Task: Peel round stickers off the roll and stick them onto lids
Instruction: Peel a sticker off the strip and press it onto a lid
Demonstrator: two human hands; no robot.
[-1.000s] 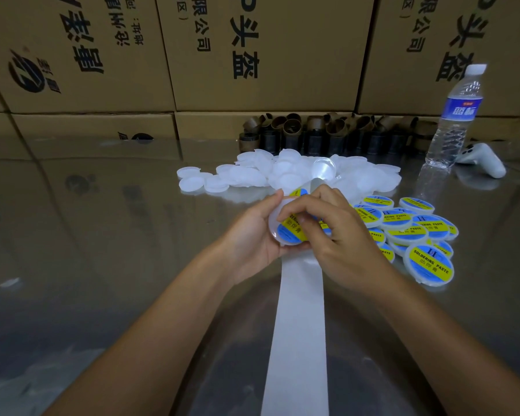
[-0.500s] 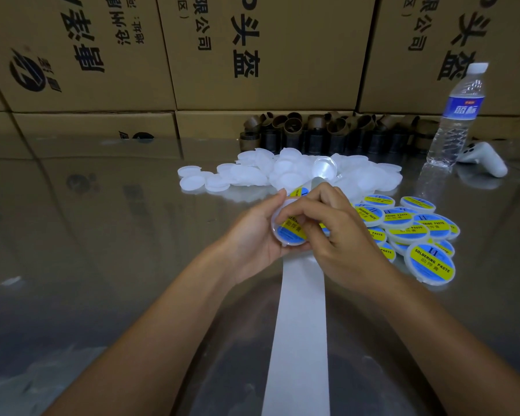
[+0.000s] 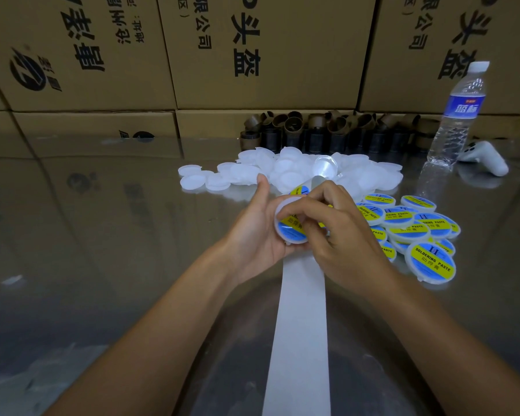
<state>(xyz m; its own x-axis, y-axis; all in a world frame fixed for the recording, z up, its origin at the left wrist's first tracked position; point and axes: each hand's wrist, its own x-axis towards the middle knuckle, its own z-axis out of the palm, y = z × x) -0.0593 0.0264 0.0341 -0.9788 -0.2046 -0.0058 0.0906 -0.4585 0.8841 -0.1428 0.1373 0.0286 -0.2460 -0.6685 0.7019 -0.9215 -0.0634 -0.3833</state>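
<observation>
While the left hand (image 3: 252, 232) gripped a white lid (image 3: 293, 239) from its 9 o'clock side, thumb raised past the rim, the right hand (image 3: 336, 235) lay over it from 3 o'clock, curled fingertips pinching the blue-and-yellow sticker (image 3: 288, 232) down onto its face. The lid sat between both hands, above the far end of the backing strip (image 3: 300, 325). Uneven pressure could have trapped a crease or bubble, or fixed the sticker off-centre. A light hold might have let the lid twist. Being round, the lid had no long axis. Its face tilted up toward the camera, and the yellow band seemed to slant from 10 to 4 o'clock. The strip ran from 12 to 6 o'clock.
</observation>
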